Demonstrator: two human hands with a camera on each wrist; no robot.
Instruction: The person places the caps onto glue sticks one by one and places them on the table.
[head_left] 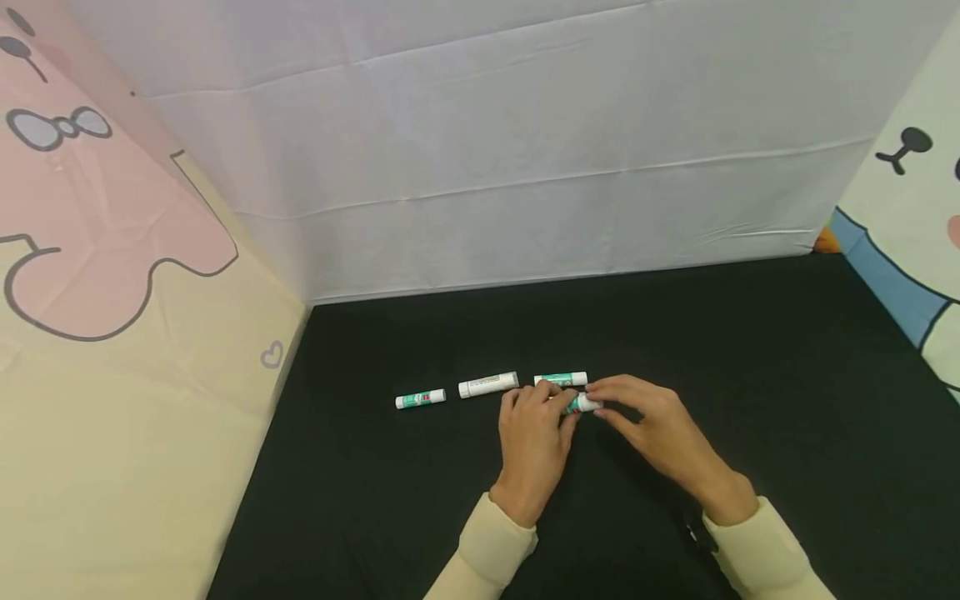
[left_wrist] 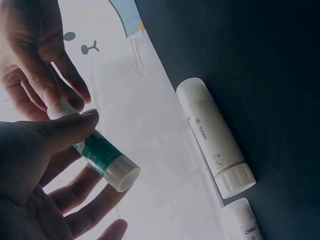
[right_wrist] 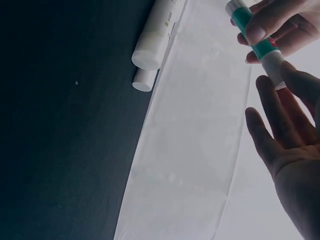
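Observation:
A small glue stick point(head_left: 581, 403) with a green label and white ends is held between both hands over the black table. My left hand point(head_left: 532, 429) grips its body, the thumb lying across the label in the left wrist view. At the other end, the fingertips of my right hand point(head_left: 663, 433) pinch the white cap point(right_wrist: 273, 67). Directly behind the hands lies another green-labelled glue stick point(head_left: 566, 379), partly covered by the left fingers. To the left rest a larger white glue stick point(head_left: 488, 384), marked 21g in the left wrist view, and a small green-labelled glue stick point(head_left: 420, 399).
A black cloth point(head_left: 360, 500) covers the table. Behind it hangs a white sheet point(head_left: 480, 167), with cartoon-printed sheets along the left point(head_left: 150, 400) and right point(head_left: 922, 217) sides.

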